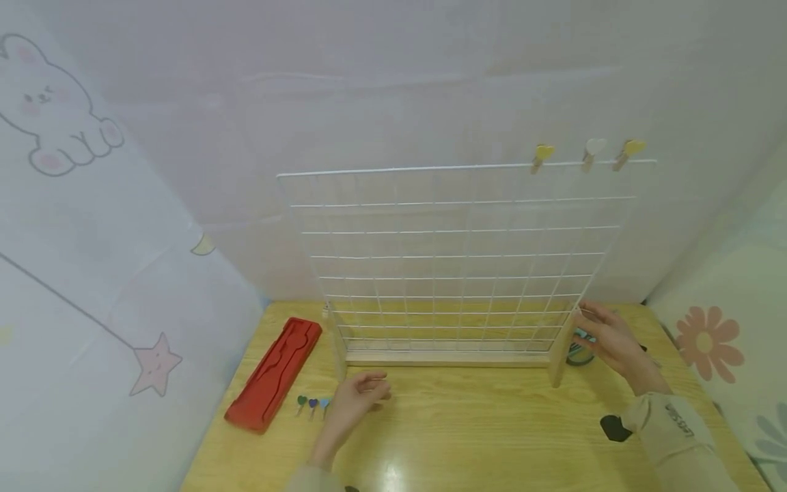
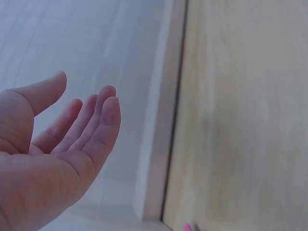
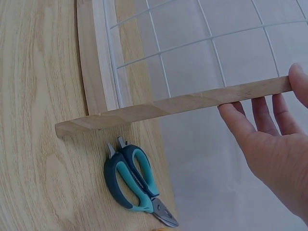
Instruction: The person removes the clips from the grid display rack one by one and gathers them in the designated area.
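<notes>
A white wire grid (image 1: 399, 169) stands upright in a wooden base (image 1: 455, 361) with a post at each side. My right hand (image 1: 609, 338) is at the right post. In the right wrist view, its thumb and fingers hold the upper end of that wooden post (image 3: 168, 106) from both sides. Scissors with teal and dark blue handles (image 3: 130, 178) lie on the table beside the post. My left hand (image 1: 353, 403) hovers in front of the left post, its fingers loosely bent and nothing in them. Heart-topped clips sit on the grid's top wire: yellow (image 1: 544, 151), white (image 1: 595, 145) and yellow (image 1: 633, 147).
On the left of the wooden table (image 1: 467, 424) lies a red tray (image 1: 273, 376) with shaped hollows. Near my left hand are small heart clips in green (image 1: 302, 400), purple (image 1: 313, 403) and light blue (image 1: 324, 403). A black piece (image 1: 615, 428) shows beside my right sleeve.
</notes>
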A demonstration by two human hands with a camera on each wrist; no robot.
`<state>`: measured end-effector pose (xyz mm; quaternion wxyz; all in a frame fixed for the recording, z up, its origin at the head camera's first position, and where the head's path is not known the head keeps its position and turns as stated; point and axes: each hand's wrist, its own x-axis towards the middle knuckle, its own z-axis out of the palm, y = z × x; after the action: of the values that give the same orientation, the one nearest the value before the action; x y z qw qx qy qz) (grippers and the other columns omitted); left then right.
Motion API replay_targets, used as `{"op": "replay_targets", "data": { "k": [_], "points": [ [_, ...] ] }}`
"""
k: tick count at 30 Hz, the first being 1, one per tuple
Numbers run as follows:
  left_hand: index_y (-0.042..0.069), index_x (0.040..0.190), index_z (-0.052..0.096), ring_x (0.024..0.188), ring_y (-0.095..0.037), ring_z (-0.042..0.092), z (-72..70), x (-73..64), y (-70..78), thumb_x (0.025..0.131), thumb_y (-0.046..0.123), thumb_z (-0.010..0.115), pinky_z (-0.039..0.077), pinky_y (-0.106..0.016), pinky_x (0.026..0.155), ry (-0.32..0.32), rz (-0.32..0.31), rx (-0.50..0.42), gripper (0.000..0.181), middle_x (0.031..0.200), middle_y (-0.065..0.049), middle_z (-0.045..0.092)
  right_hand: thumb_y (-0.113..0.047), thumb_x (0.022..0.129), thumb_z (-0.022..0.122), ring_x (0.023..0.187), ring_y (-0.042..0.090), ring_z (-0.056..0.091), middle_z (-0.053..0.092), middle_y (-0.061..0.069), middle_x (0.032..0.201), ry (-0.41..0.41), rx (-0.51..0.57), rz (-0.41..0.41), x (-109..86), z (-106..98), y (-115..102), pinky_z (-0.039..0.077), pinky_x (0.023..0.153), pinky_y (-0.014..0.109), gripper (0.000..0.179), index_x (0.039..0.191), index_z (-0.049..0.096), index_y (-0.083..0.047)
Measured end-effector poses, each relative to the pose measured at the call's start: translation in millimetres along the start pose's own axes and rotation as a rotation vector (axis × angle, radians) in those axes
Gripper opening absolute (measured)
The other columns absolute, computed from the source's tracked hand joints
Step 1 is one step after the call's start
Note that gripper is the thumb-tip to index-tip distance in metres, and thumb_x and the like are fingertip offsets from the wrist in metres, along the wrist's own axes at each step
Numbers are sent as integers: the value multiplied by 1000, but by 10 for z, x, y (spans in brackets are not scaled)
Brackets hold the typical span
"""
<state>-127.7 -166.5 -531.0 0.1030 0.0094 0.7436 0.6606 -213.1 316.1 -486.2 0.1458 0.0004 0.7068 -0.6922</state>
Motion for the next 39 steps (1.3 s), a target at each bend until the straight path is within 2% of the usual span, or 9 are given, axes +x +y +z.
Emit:
{"op": "replay_targets", "data": {
  "k": [4, 7, 11, 15, 20, 24, 31, 35, 39],
  "points": [
    [-6, 123, 57, 98, -30, 65, 136, 165, 222, 94, 17, 64, 55, -42, 83, -56, 20, -74, 38, 108, -16, 66, -28, 102, 49, 139, 34, 18, -14, 28, 154, -3, 0, 0, -3, 17, 11, 45, 99, 28, 80, 151, -7, 1],
    [-4, 125, 57, 102, -33, 64, 220, 277, 408, 93, 16, 65, 55, -40, 83, -117, 26, -115, 38, 109, -14, 66, -27, 102, 49, 138, 34, 19, -14, 29, 154, -4, 3, -6, -3, 27, 26, 46, 96, 26, 80, 151, -7, 1],
    [-5, 127, 55, 105, -32, 64, 309, 373, 637, 93, 14, 65, 53, -43, 87, -219, 18, -144, 41, 114, -16, 65, -26, 102, 49, 119, 8, 45, -13, 30, 153, -7, 22, -13, 3, 38, 50, 48, 92, 23, 80, 150, -7, 2],
    [-7, 127, 53, 104, -32, 64, 372, 455, 844, 93, 10, 63, 51, -48, 89, -276, 32, -155, 40, 117, -20, 63, -26, 102, 49, 101, -10, 44, -14, 31, 153, -19, 22, -9, 3, 46, 50, 48, 92, 22, 80, 150, -8, 3],
    [-7, 125, 55, 105, -35, 63, 427, 569, 1162, 93, 7, 63, 54, -44, 86, -302, 77, -107, 36, 118, -22, 61, -28, 102, 48, 121, 11, 40, -13, 30, 153, -21, 10, -2, 1, 38, 44, 46, 97, 26, 80, 150, -9, 2],
    [-5, 125, 57, 104, -33, 63, 478, 663, 1489, 93, 8, 63, 55, -40, 84, -329, 134, -27, 35, 120, -26, 59, -26, 103, 47, 140, 39, 13, -17, 30, 153, -25, 12, -2, -2, 14, 69, 47, 95, 24, 79, 150, -10, 2],
    [4, 125, 61, 98, -23, 66, 599, 739, 2046, 93, 14, 64, 55, -38, 82, -377, 259, 101, 33, 117, -16, 63, -25, 104, 44, 140, 45, -1, -19, 30, 152, -43, -2, -13, 21, -35, 56, 47, 91, 20, 78, 149, -12, 3],
    [7, 123, 62, 96, -17, 66, 714, 742, 2287, 91, 15, 67, 55, -32, 81, -392, 322, 168, 33, 115, -12, 65, -25, 103, 46, 139, 38, 14, -18, 30, 152, -40, 7, -27, 33, -47, 21, 48, 88, 18, 78, 149, -11, 3],
    [7, 121, 63, 96, -13, 64, 829, 747, 2576, 88, 13, 70, 53, -25, 83, -347, 412, 229, 34, 113, -10, 67, -24, 102, 47, 118, 2, 44, -18, 31, 151, -46, 27, -36, 22, -45, 20, 49, 88, 19, 80, 149, -11, 3]
  ]
}}
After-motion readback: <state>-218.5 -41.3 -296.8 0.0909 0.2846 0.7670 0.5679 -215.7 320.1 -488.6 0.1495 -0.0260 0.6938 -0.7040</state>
